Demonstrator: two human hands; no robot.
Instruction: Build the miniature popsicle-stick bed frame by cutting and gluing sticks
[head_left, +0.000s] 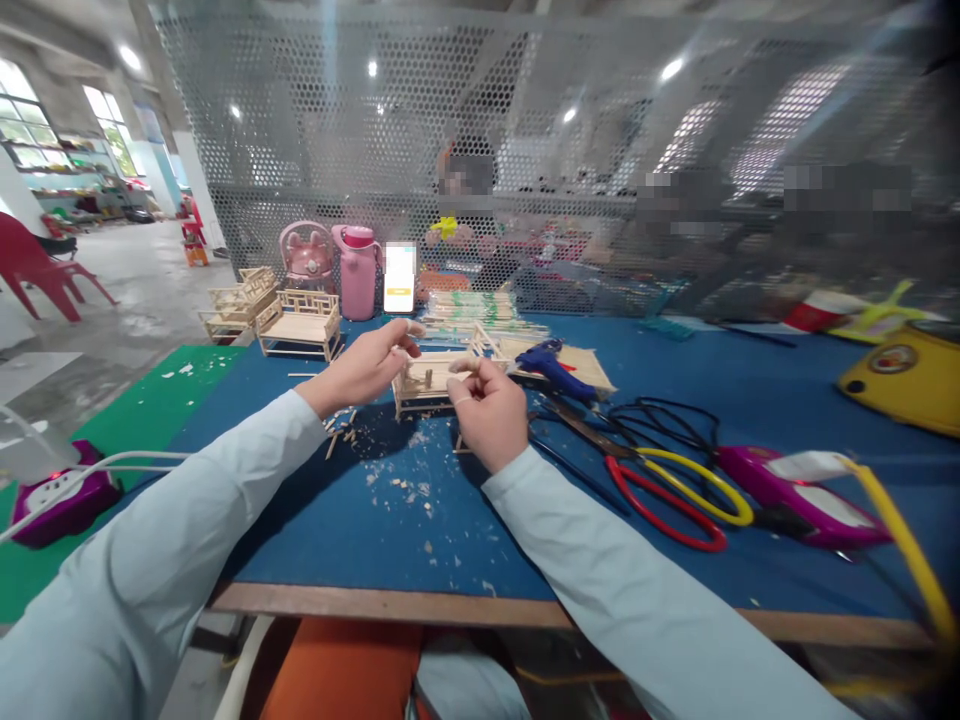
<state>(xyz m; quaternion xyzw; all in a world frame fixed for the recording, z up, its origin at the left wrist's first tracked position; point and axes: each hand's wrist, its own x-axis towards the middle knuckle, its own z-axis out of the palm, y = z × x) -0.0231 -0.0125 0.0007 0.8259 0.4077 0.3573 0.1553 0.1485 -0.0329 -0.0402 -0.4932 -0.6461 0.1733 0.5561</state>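
Note:
A miniature bench [429,393] of pale wooden sticks is between my two hands, its shadow on the blue table [465,530] below. My left hand [367,366] has its fingers curled at the bench's left end; the fingertips partly hide that corner. On the other side, my right hand [491,412] pinches the front right part of the bench between thumb and fingers. Some of the bench's right side is hidden behind that hand. Small stick offcuts [341,436] and pale shavings lie in front.
Finished-looking small benches [300,325] stand at the left rear. Bundled sticks [472,312], a pink bottle [358,275] and a lit phone [399,278] are behind. To the right are a blue-handled glue gun [555,370], scissors [667,500], black cables and a purple power strip [802,495].

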